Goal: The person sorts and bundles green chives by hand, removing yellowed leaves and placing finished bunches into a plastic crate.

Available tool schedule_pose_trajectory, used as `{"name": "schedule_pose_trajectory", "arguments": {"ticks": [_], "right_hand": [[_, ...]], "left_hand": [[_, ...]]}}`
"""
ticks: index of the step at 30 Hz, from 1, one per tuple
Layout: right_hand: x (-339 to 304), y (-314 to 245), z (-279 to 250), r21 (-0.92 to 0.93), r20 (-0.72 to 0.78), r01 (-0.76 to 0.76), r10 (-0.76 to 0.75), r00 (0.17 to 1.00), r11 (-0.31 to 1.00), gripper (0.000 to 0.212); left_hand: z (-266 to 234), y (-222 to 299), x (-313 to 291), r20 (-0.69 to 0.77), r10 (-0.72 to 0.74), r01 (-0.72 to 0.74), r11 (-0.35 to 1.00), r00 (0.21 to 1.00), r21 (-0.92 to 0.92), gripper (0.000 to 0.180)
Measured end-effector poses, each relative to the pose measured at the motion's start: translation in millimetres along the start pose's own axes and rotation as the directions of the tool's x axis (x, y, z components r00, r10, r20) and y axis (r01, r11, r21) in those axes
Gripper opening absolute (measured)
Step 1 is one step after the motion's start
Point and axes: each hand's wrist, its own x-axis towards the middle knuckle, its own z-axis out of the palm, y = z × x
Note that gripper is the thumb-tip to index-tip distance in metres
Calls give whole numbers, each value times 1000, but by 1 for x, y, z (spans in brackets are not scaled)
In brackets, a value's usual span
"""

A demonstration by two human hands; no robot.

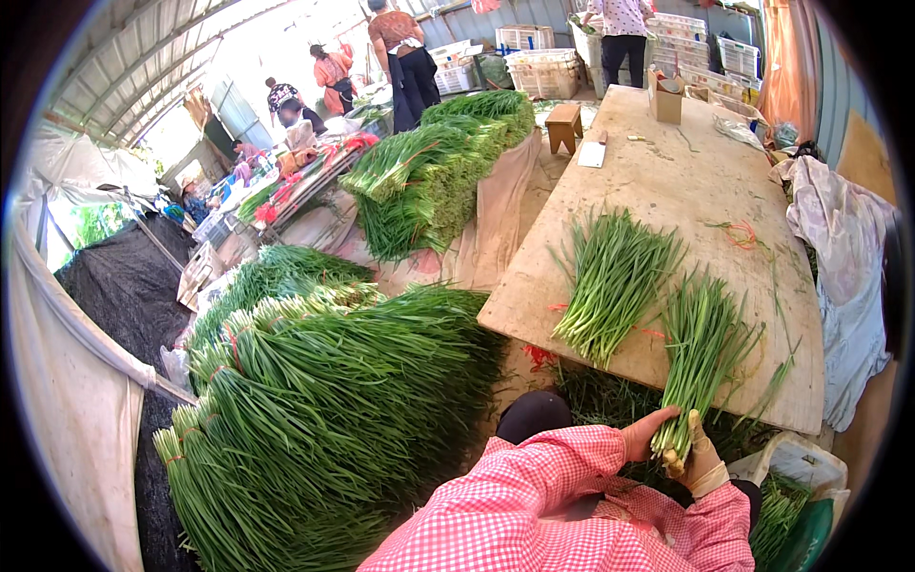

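At the near edge of the wooden table [705, 205], my left hand [648, 435] is closed round the pale lower stems of a bunch of green chives [703, 338]. My right hand [703, 459], which wears a thin beige glove, grips the same bunch at its cut ends from the right. The leaf tips of this bunch fan out over the board, pointing away from me. Left of it lies a second bunch of chives [620, 281], with a red tie [652, 333] between the two.
A big heap of tied chives [334, 410] fills the floor at my left; another stack [448, 172] stands behind it. A cleaver [592, 154] and cardboard box [664, 97] lie farther up the table. A white crate [799, 459] sits at my right. Several people work at the back.
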Motion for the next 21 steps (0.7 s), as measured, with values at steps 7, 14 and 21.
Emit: {"name": "schedule_pose_trajectory", "arguments": {"ticks": [7,14,21], "right_hand": [[6,8,-8,-69,102,-99,106,989,993,62],[5,8,-7,-246,-38,-78,71,997,966,71],[-5,-21,-25,-592,-42,-263,297,954,762,69]], "left_hand": [[11,4,-11,37,20,-18,999,999,-38,41],[8,5,-6,-7,22,-23,999,1000,-41,39],[7,4,-3,-15,70,-70,997,997,-20,32]]}}
